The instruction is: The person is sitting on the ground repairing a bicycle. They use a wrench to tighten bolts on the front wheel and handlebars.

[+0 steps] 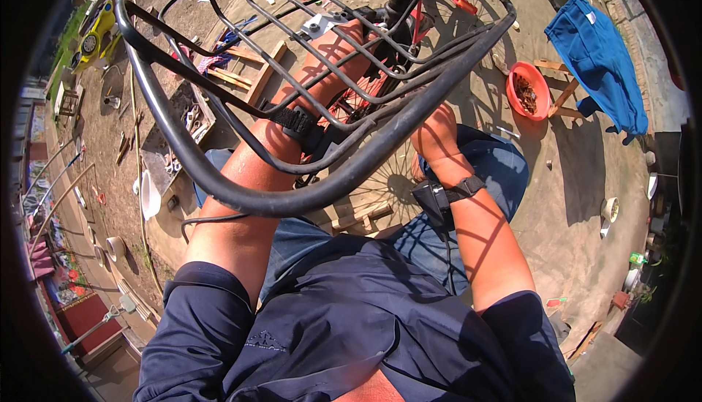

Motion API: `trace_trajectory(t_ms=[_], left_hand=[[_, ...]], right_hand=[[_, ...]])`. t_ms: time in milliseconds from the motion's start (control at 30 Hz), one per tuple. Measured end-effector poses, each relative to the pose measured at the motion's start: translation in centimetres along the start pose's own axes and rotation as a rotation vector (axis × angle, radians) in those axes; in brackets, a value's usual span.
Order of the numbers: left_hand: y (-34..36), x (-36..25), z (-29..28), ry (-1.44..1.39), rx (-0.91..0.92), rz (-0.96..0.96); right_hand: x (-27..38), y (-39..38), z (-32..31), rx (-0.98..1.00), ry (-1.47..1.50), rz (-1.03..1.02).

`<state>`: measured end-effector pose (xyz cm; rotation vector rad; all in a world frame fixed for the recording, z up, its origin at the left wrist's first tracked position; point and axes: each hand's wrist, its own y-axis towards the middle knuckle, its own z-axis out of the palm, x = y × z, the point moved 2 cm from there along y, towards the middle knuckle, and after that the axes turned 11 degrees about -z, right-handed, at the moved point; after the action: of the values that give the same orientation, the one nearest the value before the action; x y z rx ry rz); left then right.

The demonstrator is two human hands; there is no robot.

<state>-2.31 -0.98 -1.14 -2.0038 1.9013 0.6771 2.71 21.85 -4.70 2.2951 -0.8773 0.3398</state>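
Observation:
A black wire bicycle basket (219,182) fills the upper middle of the view, with a spoked wheel (384,179) and red frame parts below it. My left hand (345,42) reaches under the basket wires up to a small metal bracket (318,25) by the black stem; its fingers are hidden behind the wires. My right hand (433,137) sits just below the basket's thick rim, beside the wheel, and its fingers are covered by the rim. Both wrists wear black straps.
A red bowl (528,89) with brown bits and a blue cloth (596,54) over a wooden stool lie on the right. Wooden slats (256,73), a tray of tools (191,118) and a white bowl (150,196) lie on the dirt at left.

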Motion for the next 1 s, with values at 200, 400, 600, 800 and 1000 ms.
trace_trajectory(t_ms=[200,400,600,800,1000], left_hand=[[0.0,-0.3,-0.4,0.002,0.006,-0.003],[-0.4,-0.5,-0.8,0.004,0.012,-0.009],[-0.6,-0.8,-1.0,0.001,0.020,-0.013],[-1.1,-0.9,-1.3,0.002,0.025,-0.021],[-1.7,-1.2,-1.7,-0.001,0.029,-0.024]], right_hand=[[0.7,-0.3,1.0,-0.116,-0.004,0.070],[0.9,-0.2,1.4,0.001,0.058,0.166],[-0.7,-1.8,4.7,-0.243,0.178,0.147],[-1.6,-2.1,6.8,-0.369,0.361,0.259],[-3.2,-3.1,8.6,-0.405,0.629,0.375]])
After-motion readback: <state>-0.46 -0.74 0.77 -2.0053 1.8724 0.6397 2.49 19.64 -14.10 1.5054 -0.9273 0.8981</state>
